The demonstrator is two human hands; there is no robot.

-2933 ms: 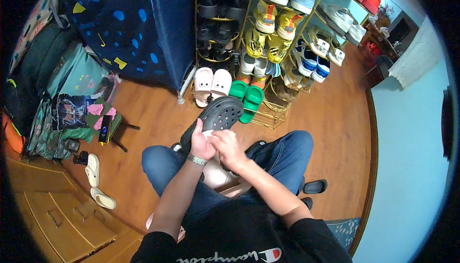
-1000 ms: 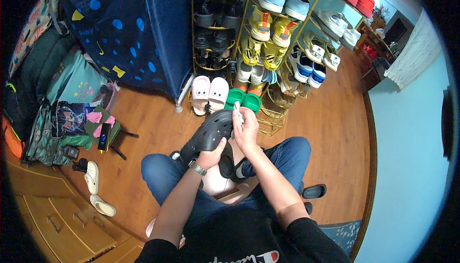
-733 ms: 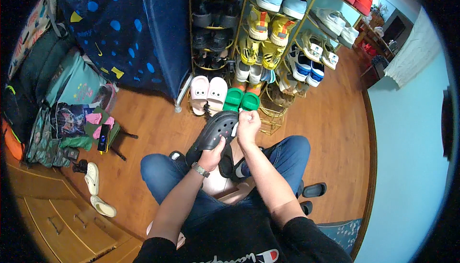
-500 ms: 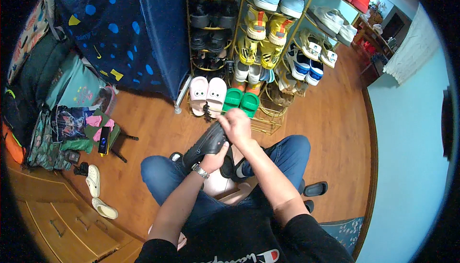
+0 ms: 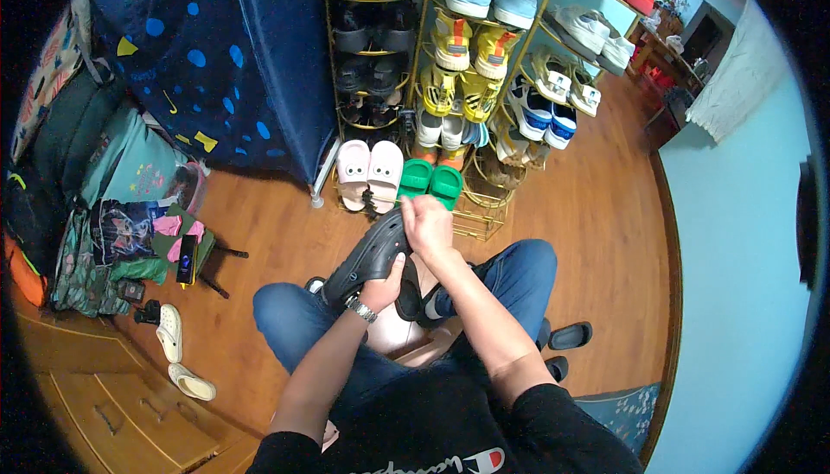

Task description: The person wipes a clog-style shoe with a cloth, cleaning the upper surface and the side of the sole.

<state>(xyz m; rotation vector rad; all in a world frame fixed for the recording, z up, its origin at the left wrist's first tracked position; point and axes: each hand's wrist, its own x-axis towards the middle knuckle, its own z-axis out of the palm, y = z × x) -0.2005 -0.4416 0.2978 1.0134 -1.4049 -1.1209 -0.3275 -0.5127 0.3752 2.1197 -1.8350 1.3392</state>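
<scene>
A black clog [image 5: 363, 260] with holes in its upper is held tilted above my lap. My left hand [image 5: 382, 289], with a metal-band watch at the wrist, grips its side, thumb on the upper. At the toe end, my right hand [image 5: 428, 230] has its fingers curled against the clog; what else they may hold is hidden. A small dark bristly thing [image 5: 369, 204] shows just beyond, in front of the pale pink slides [image 5: 370, 171]; I cannot tell whether it joins my right hand. Under the clog, a black strap-like piece [image 5: 410, 299] lies over a pale pink surface [image 5: 391, 332].
A gold wire shoe rack [image 5: 484, 225] with several pairs stands ahead, green slides [image 5: 430, 182] low on it. To the left are a blue fabric cover [image 5: 199, 59], a small stool [image 5: 206, 254] with a phone, and cream clogs [image 5: 170, 333]. Dark slippers [image 5: 571, 336] lie right.
My right hand has shifted slightly down along the toe of the clog, uncovering more of its upper. The left hand keeps its grip. The whole view has shifted a little.
</scene>
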